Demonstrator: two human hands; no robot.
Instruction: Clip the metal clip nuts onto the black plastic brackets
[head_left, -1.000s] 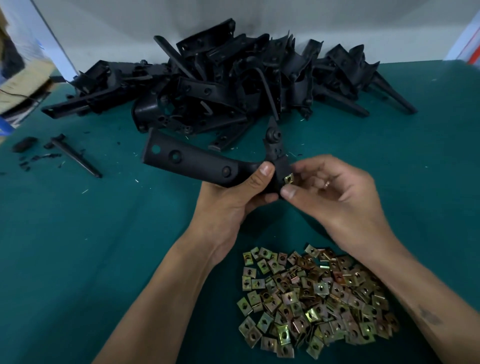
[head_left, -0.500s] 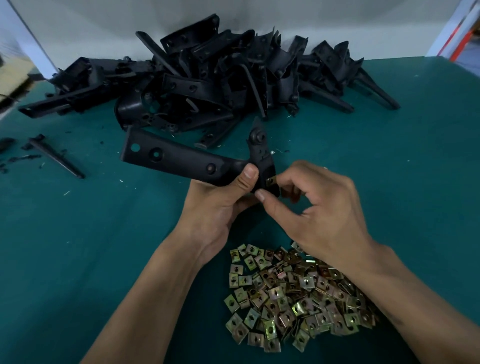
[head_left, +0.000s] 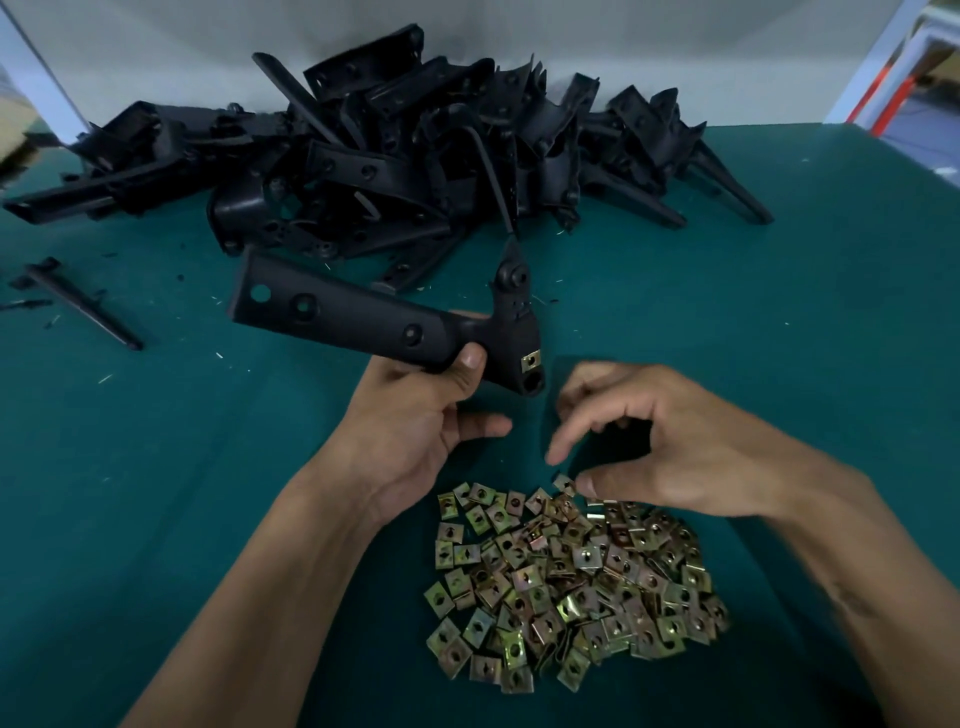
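Observation:
My left hand grips a long black plastic bracket above the green table, thumb on its near edge. A brass-coloured clip nut sits clipped on the bracket's lower right end. My right hand is off the bracket, lowered to the far edge of the heap of loose clip nuts. Its thumb tip touches one nut at the top of the heap, and the fingers hang curved above it, holding nothing.
A big pile of black brackets lies across the back of the green table. A thin black rod and small black scraps lie at the far left. A white wall stands behind the pile.
My right hand let go of the clip nut, which stays on the bracket, and dropped back to the nut heap. My left hand lifted the bracket slightly.

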